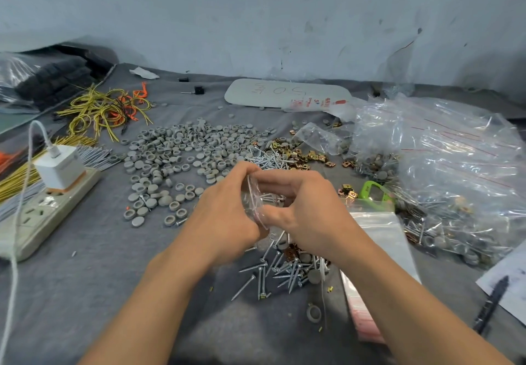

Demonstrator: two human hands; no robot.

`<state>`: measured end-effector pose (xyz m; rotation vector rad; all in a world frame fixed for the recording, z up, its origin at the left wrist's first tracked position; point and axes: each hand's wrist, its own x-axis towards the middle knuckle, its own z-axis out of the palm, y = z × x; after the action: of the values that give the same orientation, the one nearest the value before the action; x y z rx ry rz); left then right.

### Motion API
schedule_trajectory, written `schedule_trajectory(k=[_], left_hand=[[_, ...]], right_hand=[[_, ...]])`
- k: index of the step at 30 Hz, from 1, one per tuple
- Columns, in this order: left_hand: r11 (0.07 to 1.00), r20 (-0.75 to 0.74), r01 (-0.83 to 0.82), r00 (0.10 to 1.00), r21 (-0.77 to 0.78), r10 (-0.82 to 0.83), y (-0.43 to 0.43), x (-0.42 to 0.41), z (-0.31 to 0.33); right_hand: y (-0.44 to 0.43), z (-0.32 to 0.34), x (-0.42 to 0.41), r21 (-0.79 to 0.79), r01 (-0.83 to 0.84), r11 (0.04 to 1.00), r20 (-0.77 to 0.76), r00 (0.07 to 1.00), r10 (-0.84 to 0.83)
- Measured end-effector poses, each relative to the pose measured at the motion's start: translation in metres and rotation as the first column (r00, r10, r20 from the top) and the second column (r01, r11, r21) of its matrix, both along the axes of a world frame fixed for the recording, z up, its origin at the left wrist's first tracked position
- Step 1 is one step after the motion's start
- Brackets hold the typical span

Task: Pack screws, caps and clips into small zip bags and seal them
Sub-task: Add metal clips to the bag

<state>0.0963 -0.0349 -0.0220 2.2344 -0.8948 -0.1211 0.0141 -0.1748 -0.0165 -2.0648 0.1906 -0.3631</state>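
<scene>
At centre frame, a person's left hand (225,211) and right hand (301,208) meet over a grey cloth-covered table (85,279), both pinching a small clear zip bag (257,204) between curled fingers and thumbs. The bag is held off the cloth; what it holds is too blurred to tell. Just below the hands lies a loose pile of silver screws (273,270) mixed with a few caps and clips. Grey round caps (176,157) spread across the middle left, and brass-coloured clips (301,154) lie right of centre beside more screws. A stack of empty zip bags (381,239) lies under the right forearm. At right is a heap of filled clear bags (444,159). At left, a white charger (61,168) sits plugged into a power strip (37,216); yellow wires (102,108) tangle at upper left.
</scene>
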Motion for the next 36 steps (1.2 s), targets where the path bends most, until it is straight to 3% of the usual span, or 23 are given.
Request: schedule_trajectory(k=[4, 7, 9, 10, 13, 15, 21, 26, 36], left_hand=[[0.999, 0.004, -0.046, 0.999, -0.020, 0.046, -0.003, -0.001, -0.002], [0.991, 0.044, -0.132, 0.990, -0.015, 0.132, -0.004, 0.001, -0.007], [0.981, 0.068, -0.194, 0.978, -0.022, 0.195, -0.004, 0.004, -0.008], [0.976, 0.075, -0.218, 0.973, -0.028, 0.220, -0.003, 0.005, -0.009], [0.969, 0.120, -0.246, 0.963, 0.017, 0.242, -0.003, 0.007, -0.011], [0.971, 0.139, -0.232, 0.965, 0.052, 0.224, -0.005, 0.005, -0.012], [0.976, 0.118, -0.200, 0.975, 0.083, 0.190, -0.009, 0.000, -0.010], [0.979, 0.123, -0.186, 0.977, 0.087, 0.175, -0.011, -0.001, -0.010], [0.981, 0.131, -0.166, 0.980, 0.100, 0.152, -0.008, -0.001, -0.010]], right_hand=[[-0.002, 0.003, -0.003, 0.058, 0.033, 0.998, 0.070, 0.997, -0.037], [-0.014, 0.003, -0.008, 0.124, 0.224, 0.967, 0.166, 0.956, -0.243], [-0.025, 0.003, -0.013, -0.079, 0.318, 0.945, 0.141, 0.942, -0.305], [-0.027, 0.002, -0.016, -0.220, 0.281, 0.934, 0.054, 0.960, -0.276], [-0.020, -0.005, -0.021, -0.505, 0.006, 0.863, -0.275, 0.947, -0.168], [-0.013, -0.010, -0.022, -0.586, -0.077, 0.807, -0.335, 0.929, -0.155], [-0.012, -0.008, -0.027, -0.611, -0.138, 0.779, -0.416, 0.893, -0.169], [-0.024, -0.002, -0.028, -0.508, -0.057, 0.859, -0.410, 0.893, -0.184], [-0.044, 0.001, -0.039, -0.503, -0.139, 0.853, -0.462, 0.877, -0.129]])
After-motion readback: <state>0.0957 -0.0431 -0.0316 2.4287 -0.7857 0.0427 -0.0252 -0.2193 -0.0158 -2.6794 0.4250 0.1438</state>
